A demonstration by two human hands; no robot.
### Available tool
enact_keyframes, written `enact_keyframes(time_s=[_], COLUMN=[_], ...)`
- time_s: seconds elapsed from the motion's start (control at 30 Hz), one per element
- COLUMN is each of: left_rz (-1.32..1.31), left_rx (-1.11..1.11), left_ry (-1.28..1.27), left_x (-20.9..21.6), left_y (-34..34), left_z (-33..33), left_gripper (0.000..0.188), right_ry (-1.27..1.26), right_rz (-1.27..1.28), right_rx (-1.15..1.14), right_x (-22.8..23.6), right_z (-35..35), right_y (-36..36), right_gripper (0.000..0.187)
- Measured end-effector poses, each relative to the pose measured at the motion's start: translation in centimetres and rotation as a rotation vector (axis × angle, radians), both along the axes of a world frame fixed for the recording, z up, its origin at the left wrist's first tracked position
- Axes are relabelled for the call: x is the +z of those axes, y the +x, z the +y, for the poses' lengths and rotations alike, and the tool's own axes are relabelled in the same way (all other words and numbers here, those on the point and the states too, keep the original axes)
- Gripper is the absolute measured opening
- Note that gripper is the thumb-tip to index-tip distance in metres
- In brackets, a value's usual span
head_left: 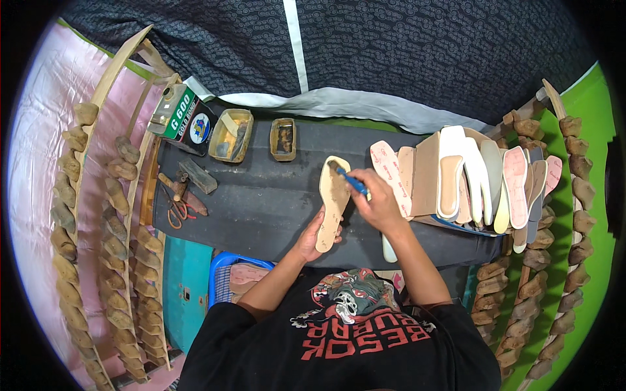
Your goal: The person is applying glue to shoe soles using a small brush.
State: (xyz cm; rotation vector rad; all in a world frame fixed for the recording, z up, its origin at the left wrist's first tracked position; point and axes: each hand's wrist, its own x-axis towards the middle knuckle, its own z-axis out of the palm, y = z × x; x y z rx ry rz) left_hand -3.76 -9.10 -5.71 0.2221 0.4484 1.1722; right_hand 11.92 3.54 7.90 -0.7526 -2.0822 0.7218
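My left hand (310, 238) grips a beige shoe insole (333, 202) by its narrow lower end, holding it tilted over the dark table. In my right hand (379, 203) is a brush with a blue handle (357, 184). The brush's dark tip touches the insole's surface near its wide upper end. Part of the brush handle is hidden by my right fingers. Just right of that hand, a pink-white insole (391, 174) with red print leans against a box (429, 189).
White, grey and pink insoles (479, 176) stand in and around the box. A metal can (182, 117), a yellowish tub (231, 135) and a smaller tub (283, 139) line the back left. Scissors (175, 214) and a hammer (172, 186) lie left. Racks of wooden shoe lasts (116, 225) flank the table (261, 195).
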Motion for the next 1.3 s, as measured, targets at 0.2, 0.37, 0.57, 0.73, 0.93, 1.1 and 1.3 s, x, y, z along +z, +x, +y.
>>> enact_keyframes(time_s=[0.2, 0.37, 0.57, 0.73, 0.93, 1.1, 1.3], left_rz=[0.040, 0.142, 0.217, 0.316, 0.278, 0.161, 0.107], left_rx=[0.115, 0.050, 0.096, 0.081, 0.007, 0.044, -0.021], left_ry=[-0.065, -0.006, -0.010, -0.014, 0.033, 0.037, 0.099], left_x=[0.8, 0.4, 1.7, 2.6, 2.6, 2.7, 1.8], left_y=[1.9, 3.1, 3.3, 2.1, 1.7, 2.0, 1.5], left_z=[-0.2, -1.4, -1.7, -1.4, -1.8, -1.5, -1.4], left_gripper=[0.056, 0.060, 0.061, 0.061, 0.062, 0.063, 0.065], right_ry=[-0.017, -0.028, 0.055, 0.104, 0.129, 0.051, 0.099], right_rz=[0.064, 0.144, 0.123, 0.197, 0.163, 0.084, 0.065], right_rx=[0.029, -0.137, -0.004, -0.011, -0.057, 0.088, -0.042], right_x=[-0.8, -0.1, 0.9, 1.5, 2.7, 2.7, 2.7], right_z=[-2.3, 0.4, -1.3, -1.5, -0.3, -3.6, -2.0], right_y=[1.0, 2.1, 2.1, 2.4, 3.2, 2.5, 2.6], right_gripper=[0.023, 0.021, 0.024, 0.022, 0.020, 0.021, 0.021])
